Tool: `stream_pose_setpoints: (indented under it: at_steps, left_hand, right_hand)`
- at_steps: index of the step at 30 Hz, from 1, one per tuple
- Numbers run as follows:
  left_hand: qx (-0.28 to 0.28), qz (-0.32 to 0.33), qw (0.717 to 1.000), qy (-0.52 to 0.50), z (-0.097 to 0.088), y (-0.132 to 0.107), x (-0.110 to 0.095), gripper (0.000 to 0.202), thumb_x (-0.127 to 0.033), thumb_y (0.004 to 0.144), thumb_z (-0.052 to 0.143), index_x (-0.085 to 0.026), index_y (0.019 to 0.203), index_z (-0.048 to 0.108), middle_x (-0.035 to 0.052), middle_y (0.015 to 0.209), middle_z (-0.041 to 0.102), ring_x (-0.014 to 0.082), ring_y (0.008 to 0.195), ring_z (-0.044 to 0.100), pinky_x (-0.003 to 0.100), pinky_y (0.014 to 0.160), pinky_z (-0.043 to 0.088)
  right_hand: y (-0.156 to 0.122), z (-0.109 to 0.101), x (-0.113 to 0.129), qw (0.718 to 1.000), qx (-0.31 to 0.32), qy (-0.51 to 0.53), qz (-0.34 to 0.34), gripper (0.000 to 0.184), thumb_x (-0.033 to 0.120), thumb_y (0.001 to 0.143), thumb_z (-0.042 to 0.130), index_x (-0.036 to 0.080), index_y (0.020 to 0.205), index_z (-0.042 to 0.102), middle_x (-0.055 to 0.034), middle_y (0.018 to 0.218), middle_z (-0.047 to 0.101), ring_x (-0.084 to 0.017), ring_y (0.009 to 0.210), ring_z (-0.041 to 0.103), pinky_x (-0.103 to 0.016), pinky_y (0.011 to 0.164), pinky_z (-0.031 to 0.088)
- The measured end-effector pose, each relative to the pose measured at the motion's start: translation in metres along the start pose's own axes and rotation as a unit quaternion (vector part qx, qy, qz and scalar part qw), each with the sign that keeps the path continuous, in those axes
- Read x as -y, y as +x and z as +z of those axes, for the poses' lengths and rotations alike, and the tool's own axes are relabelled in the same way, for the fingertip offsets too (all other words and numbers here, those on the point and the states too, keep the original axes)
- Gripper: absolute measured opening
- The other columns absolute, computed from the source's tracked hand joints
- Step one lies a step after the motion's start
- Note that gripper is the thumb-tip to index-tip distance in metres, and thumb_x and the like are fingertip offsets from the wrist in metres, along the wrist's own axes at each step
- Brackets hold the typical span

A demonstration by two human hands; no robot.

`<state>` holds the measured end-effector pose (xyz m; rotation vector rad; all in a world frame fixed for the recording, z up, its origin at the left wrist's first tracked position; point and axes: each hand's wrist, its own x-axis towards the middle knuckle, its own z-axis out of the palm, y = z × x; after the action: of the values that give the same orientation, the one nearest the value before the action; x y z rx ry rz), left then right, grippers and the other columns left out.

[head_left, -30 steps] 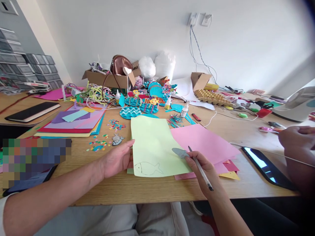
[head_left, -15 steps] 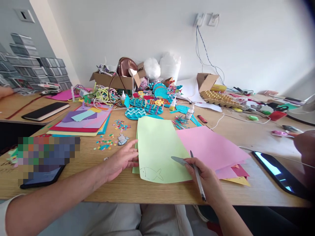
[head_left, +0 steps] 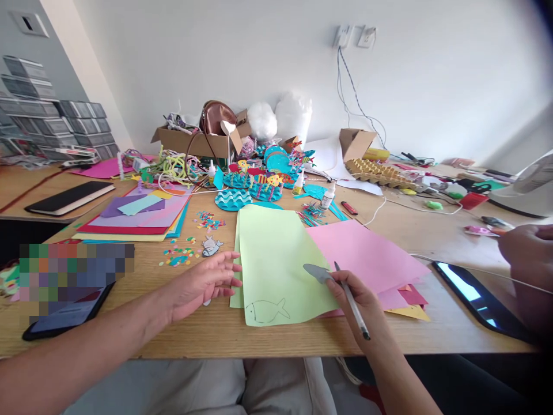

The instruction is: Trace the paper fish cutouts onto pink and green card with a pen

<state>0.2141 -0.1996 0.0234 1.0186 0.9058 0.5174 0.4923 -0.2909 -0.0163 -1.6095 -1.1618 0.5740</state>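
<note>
A light green sheet of paper (head_left: 276, 248) lies in front of me, with a fish outline (head_left: 266, 311) drawn in its lower left corner. My right hand (head_left: 360, 297) grips a pen (head_left: 355, 311) and pinches a grey paper fish cutout (head_left: 315, 271) by one end, above the right part of the green sheet. At the sheet's left edge, my left hand (head_left: 209, 282) is open, fingers spread, holding nothing. A small paper fish (head_left: 211, 246) with dark outlines lies just beyond it. Pink paper (head_left: 358, 248) spreads out to the right, partly under the green sheet.
Colored paper sheets (head_left: 133, 216) are stacked at left, near a black notebook (head_left: 71, 197). Confetti dots (head_left: 179, 253), blue paper crafts (head_left: 233, 199) and glue bottles (head_left: 328, 195) lie farther back. A phone (head_left: 479, 300) rests at right, beside another person's hand (head_left: 527, 259).
My left hand has drawn slightly back from the green sheet, its fingers still spread. My right hand has shifted a little to the right with the pen and cutout. The view has turned slightly.
</note>
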Motion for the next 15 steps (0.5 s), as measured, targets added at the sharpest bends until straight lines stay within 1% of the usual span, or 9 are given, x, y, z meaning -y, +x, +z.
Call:
stream_pose_setpoints:
  at_steps: [3, 6, 8, 9, 10, 11, 12, 14, 15]
  left_hand:
    - [-0.005, 0.007, 1.0, -0.026, 0.0, 0.0, -0.005, 0.044, -0.022, 0.078, 0.063, -0.02, 0.119, 0.048, 0.01, 0.122, 0.053, 0.0148, 0.091, 0.059, 0.026, 0.075, 0.046]
    - [-0.005, 0.026, 1.0, 0.006, -0.001, 0.001, -0.005, 0.045, -0.025, 0.08, 0.06, -0.021, 0.123, 0.047, 0.0092, 0.124, 0.053, 0.0168, 0.103, 0.055, 0.027, 0.082, 0.045]
    - [-0.004, 0.055, 0.996, 0.067, 0.0, 0.001, -0.002, 0.046, -0.029, 0.082, 0.056, -0.022, 0.126, 0.045, 0.0086, 0.126, 0.052, 0.0189, 0.11, 0.051, 0.03, 0.087, 0.043]
    - [-0.007, 0.079, 0.99, 0.115, 0.0, 0.001, 0.001, 0.047, -0.029, 0.082, 0.054, -0.022, 0.127, 0.044, 0.0084, 0.126, 0.052, 0.0198, 0.112, 0.05, 0.032, 0.089, 0.043]
    - [-0.006, 0.111, 0.977, 0.18, 0.002, 0.002, 0.004, 0.048, -0.028, 0.082, 0.054, -0.023, 0.128, 0.043, 0.0081, 0.126, 0.052, 0.0206, 0.114, 0.049, 0.034, 0.091, 0.043]
    - [-0.002, 0.147, 0.955, 0.259, 0.004, 0.002, 0.008, 0.048, -0.025, 0.081, 0.054, -0.023, 0.128, 0.043, 0.0078, 0.127, 0.052, 0.0212, 0.116, 0.047, 0.036, 0.093, 0.041]
    - [0.01, 0.185, 0.921, 0.344, 0.006, 0.002, 0.012, 0.049, -0.022, 0.079, 0.054, -0.024, 0.127, 0.045, 0.0074, 0.127, 0.052, 0.0218, 0.117, 0.046, 0.037, 0.096, 0.04]
    - [0.051, 0.249, 0.832, 0.494, 0.012, 0.002, 0.02, 0.048, -0.015, 0.077, 0.056, -0.023, 0.124, 0.049, 0.0072, 0.128, 0.051, 0.0227, 0.119, 0.044, 0.039, 0.1, 0.037]
    - [0.072, 0.273, 0.787, 0.549, 0.015, 0.003, 0.023, 0.048, -0.013, 0.076, 0.057, -0.022, 0.123, 0.05, 0.0075, 0.128, 0.051, 0.0231, 0.119, 0.043, 0.04, 0.101, 0.036]
  right_hand:
    - [0.0, -0.004, 0.006, 0.999, -0.017, 0.038, 0.011, 0.029, 0.048, 0.072, 0.062, 0.02, 0.07, 0.058, 0.002, 0.062, 0.05, -0.015, 0.061, 0.047, -0.024, 0.05, 0.04]
    - [0.001, -0.004, 0.003, 0.999, -0.028, 0.038, 0.006, 0.026, 0.045, 0.073, 0.061, 0.02, 0.07, 0.057, 0.0021, 0.063, 0.051, -0.014, 0.061, 0.046, -0.023, 0.051, 0.04]
    - [0.0, -0.002, -0.002, 1.0, -0.019, -0.001, -0.009, 0.023, 0.043, 0.075, 0.059, 0.02, 0.071, 0.058, 0.0023, 0.059, 0.051, -0.014, 0.057, 0.046, -0.023, 0.05, 0.039]
    - [0.0, -0.001, -0.004, 0.999, -0.009, -0.027, -0.022, 0.022, 0.042, 0.077, 0.058, 0.02, 0.072, 0.059, 0.0022, 0.058, 0.051, -0.015, 0.056, 0.047, -0.024, 0.049, 0.039]
    - [-0.001, 0.001, -0.005, 0.998, 0.004, -0.055, -0.04, 0.021, 0.04, 0.078, 0.056, 0.02, 0.073, 0.06, 0.0017, 0.058, 0.053, -0.015, 0.056, 0.049, -0.025, 0.05, 0.04]
    - [-0.002, 0.003, -0.006, 0.994, 0.023, -0.083, -0.063, 0.02, 0.038, 0.08, 0.055, 0.02, 0.075, 0.061, 0.0008, 0.061, 0.057, -0.016, 0.058, 0.052, -0.025, 0.052, 0.041]
    - [-0.003, 0.005, -0.006, 0.989, 0.044, -0.11, -0.09, 0.019, 0.035, 0.082, 0.053, 0.02, 0.078, 0.062, -0.0001, 0.065, 0.06, -0.017, 0.06, 0.055, -0.026, 0.054, 0.043]
    - [-0.005, 0.008, -0.005, 0.974, 0.088, -0.154, -0.144, 0.017, 0.029, 0.085, 0.049, 0.02, 0.082, 0.063, -0.002, 0.074, 0.066, -0.017, 0.067, 0.06, -0.026, 0.06, 0.045]
    - [-0.005, 0.009, -0.004, 0.966, 0.104, -0.167, -0.168, 0.017, 0.026, 0.086, 0.048, 0.019, 0.083, 0.063, -0.0029, 0.077, 0.067, -0.017, 0.07, 0.061, -0.026, 0.062, 0.046]
